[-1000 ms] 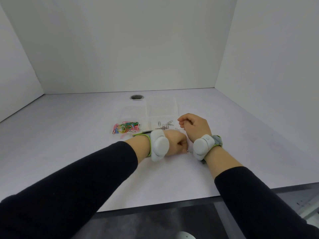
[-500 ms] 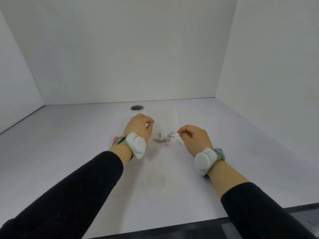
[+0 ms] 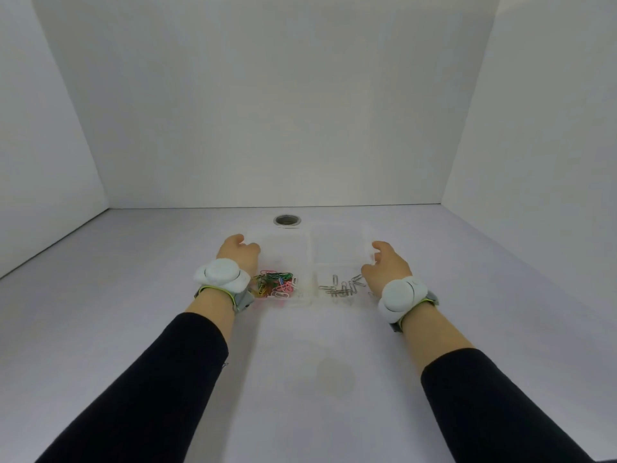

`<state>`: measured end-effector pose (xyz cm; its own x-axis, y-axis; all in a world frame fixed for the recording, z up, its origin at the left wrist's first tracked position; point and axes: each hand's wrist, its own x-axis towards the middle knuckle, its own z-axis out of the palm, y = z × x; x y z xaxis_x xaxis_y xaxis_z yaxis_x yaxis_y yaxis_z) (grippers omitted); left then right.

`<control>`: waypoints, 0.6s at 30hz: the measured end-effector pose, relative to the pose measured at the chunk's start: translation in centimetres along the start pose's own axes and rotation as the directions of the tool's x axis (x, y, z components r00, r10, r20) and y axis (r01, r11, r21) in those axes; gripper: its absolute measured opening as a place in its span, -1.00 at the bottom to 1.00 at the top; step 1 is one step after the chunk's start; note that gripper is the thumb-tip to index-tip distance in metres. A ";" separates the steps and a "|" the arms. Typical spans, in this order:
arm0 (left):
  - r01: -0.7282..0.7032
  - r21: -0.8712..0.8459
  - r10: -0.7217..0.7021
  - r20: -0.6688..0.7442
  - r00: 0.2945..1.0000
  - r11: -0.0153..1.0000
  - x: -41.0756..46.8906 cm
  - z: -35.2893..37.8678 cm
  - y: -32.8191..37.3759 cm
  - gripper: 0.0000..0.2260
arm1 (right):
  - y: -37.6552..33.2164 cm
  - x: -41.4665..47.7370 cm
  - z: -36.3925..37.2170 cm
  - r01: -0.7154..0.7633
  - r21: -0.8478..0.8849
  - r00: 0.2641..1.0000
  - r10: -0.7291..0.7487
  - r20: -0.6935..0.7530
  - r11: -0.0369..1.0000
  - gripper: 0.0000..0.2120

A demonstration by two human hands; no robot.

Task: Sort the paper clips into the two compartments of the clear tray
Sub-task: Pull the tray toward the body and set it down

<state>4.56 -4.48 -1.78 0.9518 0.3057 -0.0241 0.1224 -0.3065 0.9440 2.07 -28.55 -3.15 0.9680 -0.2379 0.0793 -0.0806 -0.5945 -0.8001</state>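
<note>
At centre of white table (image 3: 133, 295): clear tray (image 3: 312, 262), two compartments side by side, divider running away from viewer.

Left compartment of tray: coloured paper clips (image 3: 275, 285), heaped at near end. Right compartment of tray: silver paper clips (image 3: 342, 288), spread loosely at near end. Far ends of both compartments: bare plastic.

Left of tray: left hand (image 3: 238, 253), against outer left wall, fingers curled loosely toward wall; firm grasp versus mere contact cannot be determined. White wrist device (image 3: 222, 275) with green strap, just beside coloured clips. Black sleeve (image 3: 150, 389) extending toward viewer.

Right of tray: right hand (image 3: 385, 267), at outer right wall, thumb raised, fingers partly curled and spread, holding nothing visible; contact with wall cannot be confirmed. Second white wrist device (image 3: 400, 295), near silver clips.

Beyond tray, touching or just behind far edge: round metal grommet (image 3: 287, 220) set in table surface.
</note>
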 end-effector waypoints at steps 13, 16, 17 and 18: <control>0.004 -0.415 -0.059 -0.121 0.991 0.910 0.0 -1.3 -0.8 -0.54 | -0.2 -0.9 0.5 0.099 0.366 0.988 -0.049 -0.145 0.925 -0.50; 0.104 -0.399 -0.126 -0.029 0.992 0.911 -0.2 -2.0 -0.6 -0.69 | 0.1 -0.8 -0.4 0.070 0.378 0.990 -0.018 -0.139 0.923 -0.53; 0.117 -0.363 -0.110 0.039 0.993 0.925 -0.4 -2.3 -0.5 -0.78 | 0.2 -0.6 -0.7 0.068 0.374 0.992 -0.023 -0.125 0.925 -0.60; 0.111 -0.338 -0.080 0.104 0.991 0.935 -0.4 -2.6 -0.6 -0.87 | 0.3 -0.5 -1.0 0.081 0.368 0.993 -0.044 -0.108 0.926 -0.69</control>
<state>3.35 -2.08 -1.44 0.9630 0.2339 -0.1338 0.1251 0.0517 0.9908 1.28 -29.42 -2.85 0.9392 -0.2934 0.1783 0.0914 -0.2869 -0.9536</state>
